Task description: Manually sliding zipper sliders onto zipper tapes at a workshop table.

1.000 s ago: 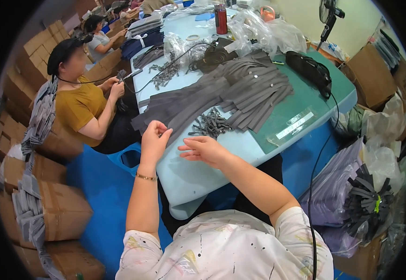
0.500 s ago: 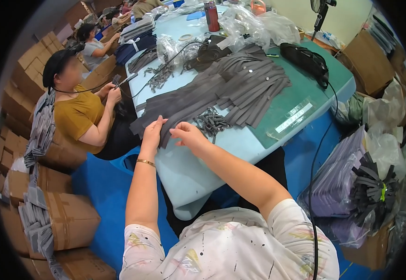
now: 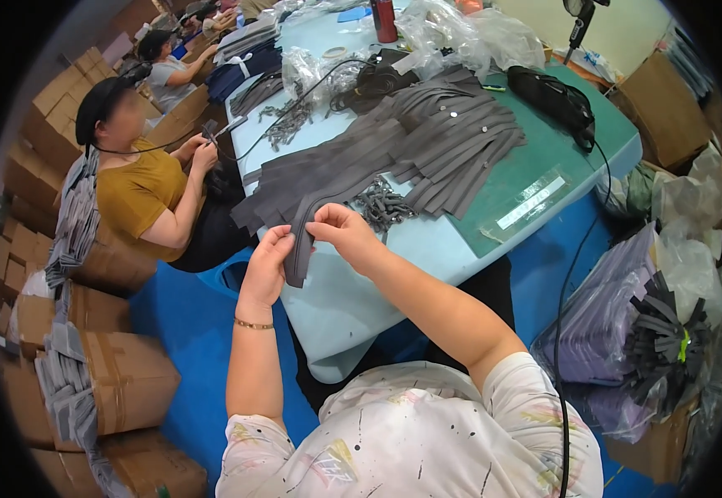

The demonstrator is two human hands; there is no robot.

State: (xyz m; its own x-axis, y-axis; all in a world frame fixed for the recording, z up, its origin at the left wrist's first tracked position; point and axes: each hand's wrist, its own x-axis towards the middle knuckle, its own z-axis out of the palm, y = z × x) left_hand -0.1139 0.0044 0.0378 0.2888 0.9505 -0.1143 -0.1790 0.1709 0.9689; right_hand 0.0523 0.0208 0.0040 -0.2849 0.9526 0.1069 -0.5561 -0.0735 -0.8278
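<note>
Between my two hands is the end of a dark grey zipper tape (image 3: 298, 259), with a darker line running along its length. The fingers of my left hand (image 3: 268, 261) pinch its left edge near the end. A little higher, my right hand (image 3: 342, 236) pinches the tape's right edge, finger and thumb together. The rest of the strip runs back onto a spread of similar grey tapes (image 3: 327, 158) on the table. Just beyond my right hand lies a heap of small dark zipper sliders (image 3: 384, 203); whether my right fingers also hold one is hidden.
A pale blue table (image 3: 336, 319) with a green mat (image 3: 543, 158) stands before me. A black pouch (image 3: 553, 100), a red bottle (image 3: 384, 21) and clear plastic bags (image 3: 427, 41) lie farther back. A co-worker (image 3: 141, 174) sits at left. Cardboard boxes (image 3: 128, 382) stand at lower left.
The end of a grey tape has been lifted toward me off the spread. My right hand, earlier apart from the tape, now grips its right edge. The view has shifted slightly.
</note>
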